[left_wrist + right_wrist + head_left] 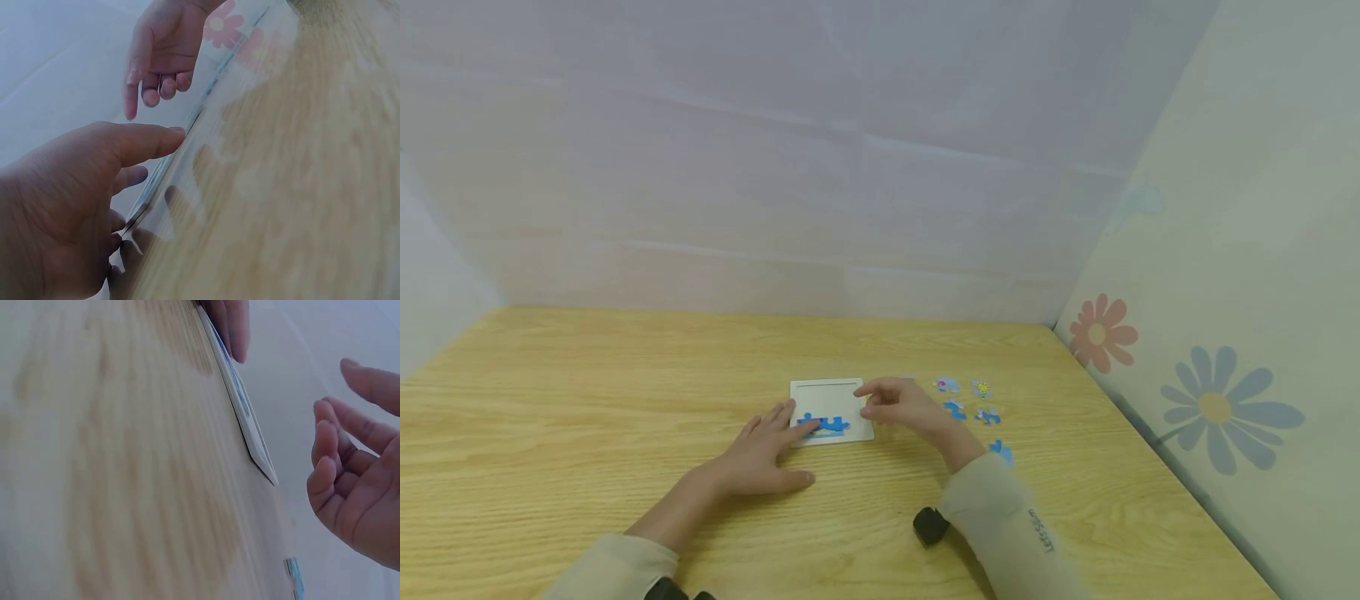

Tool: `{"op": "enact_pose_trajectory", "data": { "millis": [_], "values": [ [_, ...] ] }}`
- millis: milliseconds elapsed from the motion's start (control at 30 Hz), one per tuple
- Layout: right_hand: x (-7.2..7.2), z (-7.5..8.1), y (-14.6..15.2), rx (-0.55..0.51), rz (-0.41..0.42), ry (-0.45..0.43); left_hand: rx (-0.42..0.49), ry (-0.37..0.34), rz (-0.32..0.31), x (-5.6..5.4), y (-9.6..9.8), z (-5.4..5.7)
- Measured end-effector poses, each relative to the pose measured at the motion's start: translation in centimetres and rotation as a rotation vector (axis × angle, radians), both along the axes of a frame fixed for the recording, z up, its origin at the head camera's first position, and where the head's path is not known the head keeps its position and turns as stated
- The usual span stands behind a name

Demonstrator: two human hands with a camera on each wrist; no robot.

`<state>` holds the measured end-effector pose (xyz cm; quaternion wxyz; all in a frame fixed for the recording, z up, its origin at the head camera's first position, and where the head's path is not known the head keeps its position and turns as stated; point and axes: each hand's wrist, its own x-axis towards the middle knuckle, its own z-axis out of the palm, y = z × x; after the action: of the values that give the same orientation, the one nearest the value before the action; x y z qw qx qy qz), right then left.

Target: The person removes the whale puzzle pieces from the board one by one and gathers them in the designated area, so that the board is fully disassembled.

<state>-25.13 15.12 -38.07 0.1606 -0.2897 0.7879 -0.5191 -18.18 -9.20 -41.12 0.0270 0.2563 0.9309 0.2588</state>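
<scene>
A white puzzle board [827,393] lies on the table, with joined blue jigsaw pieces [831,425] along its near edge. My left hand [758,454] reaches over the board's left side, its fingers extended and the index finger touching the joined pieces. Above the board's right edge hovers my right hand [910,407], fingers loosely bent. In the right wrist view that hand [362,478] has a gap between thumb and fingers and holds nothing. The board [247,419] appears there edge-on. From the left wrist, the left thumb [150,142] stands out straight.
Several loose jigsaw pieces [988,415] are spread to the right of the board, one piece [1002,452] nearer to me. The wooden table [625,375] meets a pale wall sheet at the back. At the right stands a panel with printed flowers [1216,408].
</scene>
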Motion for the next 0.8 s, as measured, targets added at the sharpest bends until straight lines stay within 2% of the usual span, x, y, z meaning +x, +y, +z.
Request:
{"op": "enact_pose_trajectory", "data": {
  "millis": [267, 400, 567, 800],
  "values": [
    [0.5, -1.0, -1.7, 0.166, -0.023, 0.121, 0.012, 0.003, 0.018, -0.1, -0.2, -0.2],
    [0.7, -1.6, -2.3, 0.22, -0.034, 0.143, 0.003, 0.025, 0.018, -0.1, -0.3, -0.3],
    [0.9, -2.1, -2.7, 0.242, -0.087, 0.157, -0.03, 0.06, 0.033, 0.0, -0.4, -0.4],
    [0.9, -2.7, -3.0, 0.253, -0.146, 0.185, -0.051, 0.072, 0.029, -0.1, -0.5, -0.6]
  ]
}}
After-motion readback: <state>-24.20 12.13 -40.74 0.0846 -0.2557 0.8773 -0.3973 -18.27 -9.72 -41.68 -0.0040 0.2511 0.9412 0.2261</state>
